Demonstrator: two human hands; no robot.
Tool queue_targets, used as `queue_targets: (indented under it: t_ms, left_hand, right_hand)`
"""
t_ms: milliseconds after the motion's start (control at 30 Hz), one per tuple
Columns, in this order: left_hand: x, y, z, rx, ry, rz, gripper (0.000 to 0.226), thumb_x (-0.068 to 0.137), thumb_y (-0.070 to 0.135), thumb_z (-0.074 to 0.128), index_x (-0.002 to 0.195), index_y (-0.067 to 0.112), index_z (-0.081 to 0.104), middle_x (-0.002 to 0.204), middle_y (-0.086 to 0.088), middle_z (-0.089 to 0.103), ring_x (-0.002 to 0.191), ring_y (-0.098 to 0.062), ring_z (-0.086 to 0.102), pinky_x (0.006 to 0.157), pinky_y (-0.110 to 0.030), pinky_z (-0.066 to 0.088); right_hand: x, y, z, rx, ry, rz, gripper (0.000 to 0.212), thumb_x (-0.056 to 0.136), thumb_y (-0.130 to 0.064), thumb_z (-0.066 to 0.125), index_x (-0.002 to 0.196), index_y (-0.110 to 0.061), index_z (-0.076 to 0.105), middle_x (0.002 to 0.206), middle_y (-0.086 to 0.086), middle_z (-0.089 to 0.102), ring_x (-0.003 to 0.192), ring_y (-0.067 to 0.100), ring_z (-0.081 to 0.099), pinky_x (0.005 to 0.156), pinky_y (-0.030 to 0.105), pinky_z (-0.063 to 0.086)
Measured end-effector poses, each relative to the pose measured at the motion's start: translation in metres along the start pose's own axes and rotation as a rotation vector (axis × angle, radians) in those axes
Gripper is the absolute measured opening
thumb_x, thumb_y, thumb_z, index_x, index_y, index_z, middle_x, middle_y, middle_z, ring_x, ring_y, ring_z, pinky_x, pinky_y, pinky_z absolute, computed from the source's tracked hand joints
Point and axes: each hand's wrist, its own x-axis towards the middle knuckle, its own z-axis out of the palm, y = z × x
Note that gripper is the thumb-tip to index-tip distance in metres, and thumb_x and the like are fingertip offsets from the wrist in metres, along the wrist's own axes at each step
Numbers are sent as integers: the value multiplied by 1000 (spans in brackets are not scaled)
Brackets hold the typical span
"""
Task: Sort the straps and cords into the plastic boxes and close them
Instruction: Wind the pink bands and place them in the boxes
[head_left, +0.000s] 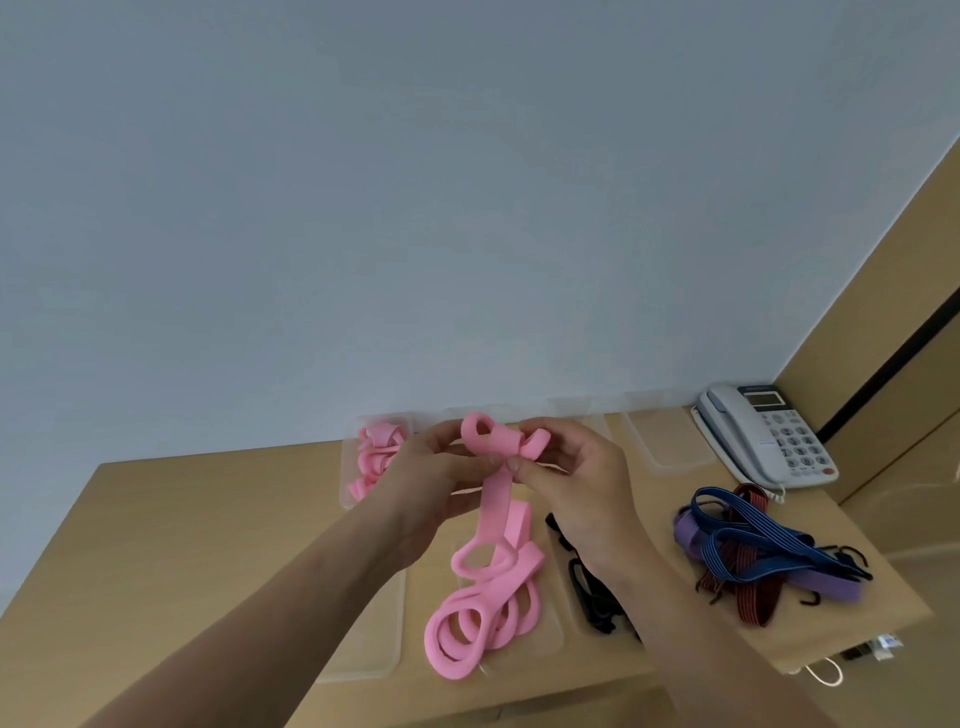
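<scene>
— What's being done with that long pink foam strap with the loops (493, 499)?

— Both hands have it raised over the wooden table (208, 519). The left hand (431, 478) curls its fingers round the looped top; the right hand (566, 483) pinches the band just below. The tail hangs into the clear plastic box (550, 636) underneath, so I'd guess it's being folded small enough to fit.

— And the rest?

— More pink strap sits in a far clear box (349, 467). The blue, red and purple elastic cords (753, 556) lie heaped near the grey desk telephone (763, 436), unsorted.
</scene>
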Motion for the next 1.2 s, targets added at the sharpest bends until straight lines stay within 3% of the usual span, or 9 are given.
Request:
queue_targets:
  t_ms: [100, 233, 400, 533, 667, 833, 933, 1033, 1200]
  left_hand:
    - [-1, 2, 0, 24, -63, -78, 23, 89, 19, 75, 112, 16, 76, 116, -13, 75, 101, -27, 73, 87, -37, 59]
    - [-2, 4, 1, 26, -69, -145, 29, 84, 42, 77, 96, 16, 81, 104, -15, 76, 90, -26, 74, 78, -34, 60]
    - [-1, 2, 1, -68, -29, -104, 25, 93, 17, 68, 110, -2, 74, 113, -24, 73, 93, -30, 72, 84, -38, 62]
    - [-1, 2, 0, -75, -14, -59, 26, 93, 3, 63, 118, -4, 69, 117, -26, 71, 108, -40, 69, 91, -44, 59]
    - [0, 2, -1, -79, -3, 5, 31, 88, -9, 65, 119, -3, 67, 115, -26, 71, 104, -37, 70, 88, -40, 60]
    - [-1, 2, -1, 8, 82, 46, 55, 72, -20, 72, 118, 7, 66, 117, -16, 70, 97, -26, 74, 75, -27, 59]
    - [-1, -1, -2, 2, 16, 10, 57, 66, -4, 74, 121, 5, 63, 121, -21, 69, 102, -31, 72, 83, -33, 59]
    - [-4, -5, -3, 74, -146, -48, 42, 80, 20, 71, 121, 10, 69, 120, -18, 72, 106, -31, 70, 95, -40, 56]
    - [-8, -3, -4, 147, -183, -119, 41, 84, 52, 69, 110, 22, 77, 108, -9, 74, 88, -21, 67, 82, -37, 52]
  right_hand:
    - [-2, 1, 2, -48, 22, -81, 26, 77, 0, 82, 94, -19, 75, 95, -6, 75, 91, 14, 72, 81, 31, 60]
    - [-6, 5, 3, -125, 9, -171, 31, 76, 16, 75, 90, -12, 75, 92, -3, 73, 90, 16, 70, 83, 33, 59]
    - [-7, 4, 2, -183, -47, -233, 40, 72, 25, 67, 93, -9, 76, 98, -2, 70, 97, 11, 68, 86, 29, 57]
    - [-9, -5, -3, -114, -223, -198, 54, 71, 18, 69, 105, -24, 75, 109, -10, 68, 111, 14, 66, 93, 26, 55]
    - [-4, -10, -1, -8, -178, 75, 35, 83, -25, 77, 114, -38, 68, 114, -9, 69, 108, 10, 67, 88, 28, 58]
    - [0, -10, -5, -48, -237, 170, 23, 92, -8, 70, 108, -24, 74, 100, -1, 76, 91, 19, 73, 70, 29, 60]
    - [-1, -12, -7, 7, -177, 156, 20, 86, -3, 74, 100, -16, 76, 91, 6, 76, 79, 19, 72, 67, 24, 55]
    - [-2, -11, -8, 75, -151, 136, 15, 85, -4, 75, 98, -12, 76, 84, 17, 73, 67, 17, 63, 65, 25, 53]
    - [-6, -9, -7, 74, -113, 75, 31, 74, 5, 81, 96, -17, 77, 93, 7, 76, 85, 18, 72, 72, 23, 56]
